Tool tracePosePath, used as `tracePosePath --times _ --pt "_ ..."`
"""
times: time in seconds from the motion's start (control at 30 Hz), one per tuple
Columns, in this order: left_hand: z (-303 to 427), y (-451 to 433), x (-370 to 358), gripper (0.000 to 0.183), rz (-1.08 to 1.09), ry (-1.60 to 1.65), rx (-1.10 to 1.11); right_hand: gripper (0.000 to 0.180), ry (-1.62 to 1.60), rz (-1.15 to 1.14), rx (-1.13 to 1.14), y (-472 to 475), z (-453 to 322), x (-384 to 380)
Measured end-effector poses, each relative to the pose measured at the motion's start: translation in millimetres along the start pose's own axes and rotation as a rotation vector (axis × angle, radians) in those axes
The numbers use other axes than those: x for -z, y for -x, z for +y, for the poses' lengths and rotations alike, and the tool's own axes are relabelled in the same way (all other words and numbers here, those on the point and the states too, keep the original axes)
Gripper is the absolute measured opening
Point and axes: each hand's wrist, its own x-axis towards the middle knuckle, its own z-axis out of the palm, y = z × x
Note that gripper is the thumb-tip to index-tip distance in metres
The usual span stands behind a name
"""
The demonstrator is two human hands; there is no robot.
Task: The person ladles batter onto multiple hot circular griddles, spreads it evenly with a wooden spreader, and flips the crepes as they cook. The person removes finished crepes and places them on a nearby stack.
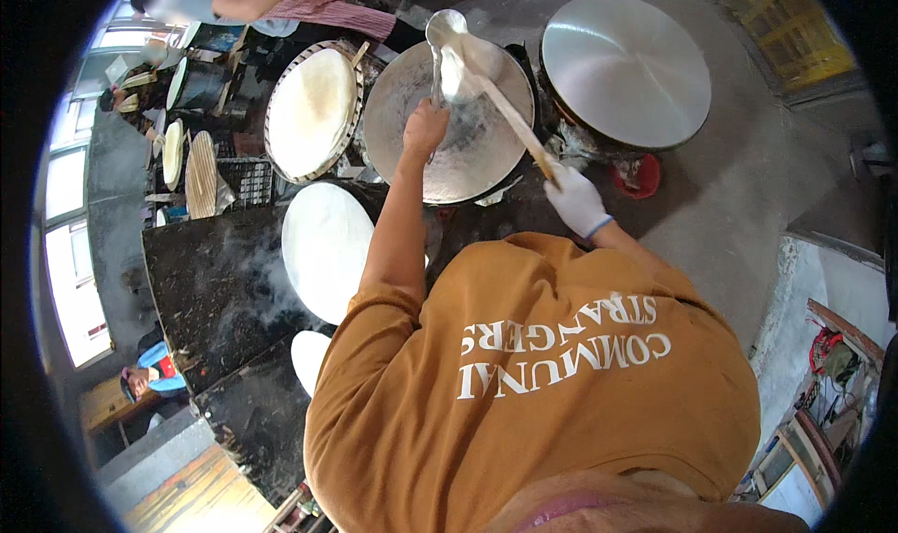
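My bare left hand point(426, 127) grips the handle of a metal ladle point(446, 24), whose bowl is tilted over a large round griddle point(400, 144). White batter point(452, 70) shows just below the ladle bowl, above or on the far part of the griddle. In a white knit glove, my right hand point(577, 202) holds the end of a long wooden handle point(515, 120). That handle slants up and left to the batter; its far end is blurred, so its shape there is unclear.
Right of the griddle is a round shiny metal plate point(624, 70), with a red bucket point(638, 175) below it. To the left, a round tray point(359, 88) bears a pale flat sheet. White rounds point(326, 252) lie by a dark steaming table point(224, 280). A co-worker point(273, 0) stands beyond.
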Motion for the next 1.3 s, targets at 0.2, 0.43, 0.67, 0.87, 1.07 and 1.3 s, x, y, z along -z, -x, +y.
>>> tracePosePath --times 0.2,0.43,0.67,0.87,1.07,1.3 --pt "-7.6 19.0 15.6 0.037 0.098 -0.138 -0.175 0.048 -0.025 -0.008 -0.1 -14.7 -18.0 -1.4" --pt "-29.7 8.1 41.2 0.019 0.242 -0.454 -0.167 0.047 -0.006 -0.035 0.031 -52.1 -47.9 -30.9" --pt "-77.6 23.0 56.6 0.024 0.269 -0.572 -0.191 0.048 0.019 0.05 -0.029 -33.5 -25.9 -12.5" --pt "-92.0 44.3 81.1 0.01 0.23 -0.538 -0.12 0.049 0.022 -0.094 0.069 -71.9 -65.8 -43.2" --pt "-117.7 88.3 86.6 0.014 0.232 -0.501 -0.048 0.05 0.154 -0.057 0.066 -37.5 -49.4 -11.8" --pt "-126.8 103.6 82.8 0.017 0.248 -0.449 -0.125 0.046 -0.005 -0.087 0.145 -93.7 -67.4 -41.1"
